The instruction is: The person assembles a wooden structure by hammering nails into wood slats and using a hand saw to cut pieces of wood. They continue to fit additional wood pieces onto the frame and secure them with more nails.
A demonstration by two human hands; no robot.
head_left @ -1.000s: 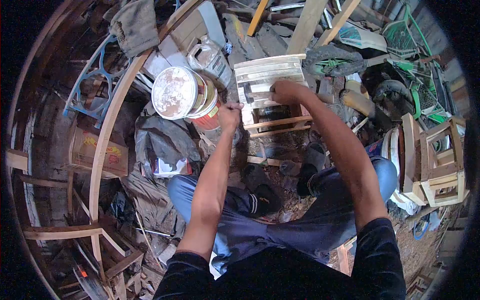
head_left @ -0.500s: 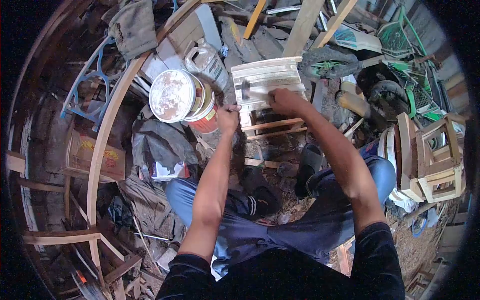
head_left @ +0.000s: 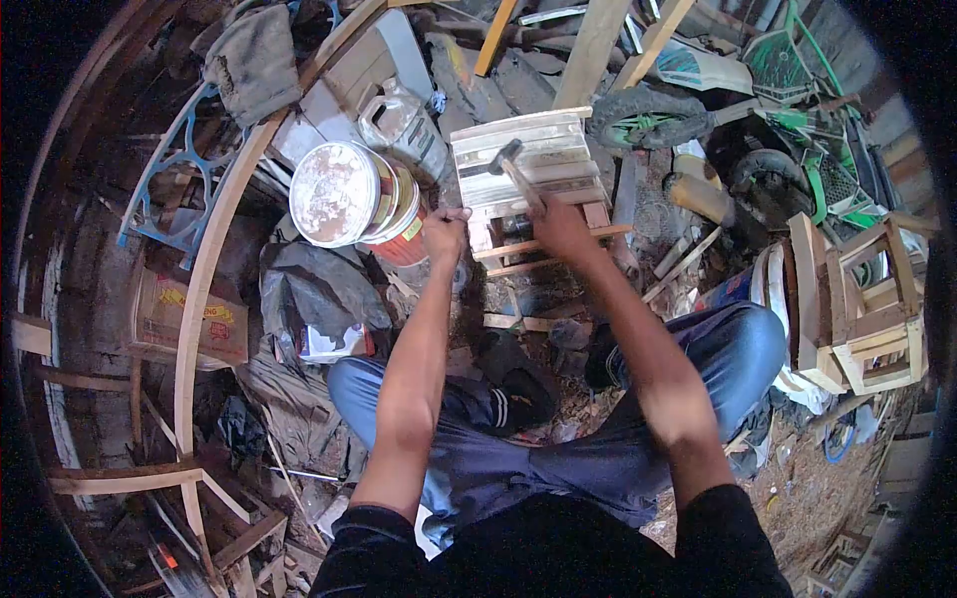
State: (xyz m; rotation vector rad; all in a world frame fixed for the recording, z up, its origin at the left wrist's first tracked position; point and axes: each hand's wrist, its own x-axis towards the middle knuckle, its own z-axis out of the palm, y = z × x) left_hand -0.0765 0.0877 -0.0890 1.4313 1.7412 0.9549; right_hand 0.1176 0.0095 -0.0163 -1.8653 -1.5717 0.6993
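Okay, biggest stuff first. You've got a long wooden strip [head_left: 199, 289] running down the left side, and an open wooden frame [head_left: 840, 299] sitting off to the right of your knee. Then the slatted crate [head_left: 525, 136], which is the main thing here: it's on the far side of your feet, slats up, with the spoked wheel [head_left: 650, 120] near its far right corner. The ground around it is littered with scraps, so if it's resting on something loose, my guess is a hard or off-centre hit could make it rock or skid.

Left of the crate are the stacked buckets [head_left: 341, 193], right by your left forearm, with a plastic jug [head_left: 404, 130] behind them. Swing that elbow out and you might knock the stack.

Your right hand [head_left: 560, 227] has its grip closed around the hammer [head_left: 522, 182], with the head over the slats. Can't tell if it's touching wood. Your left hand [head_left: 445, 235] has curled fingers at the crate's near left corner; can't tell if that grip is clamped on the wood, pinching something tiny or just bracing. That's what I'd worry about most: a glancing hit or a short swing could catch your thumb, and hitting close to a slat's end could split it.
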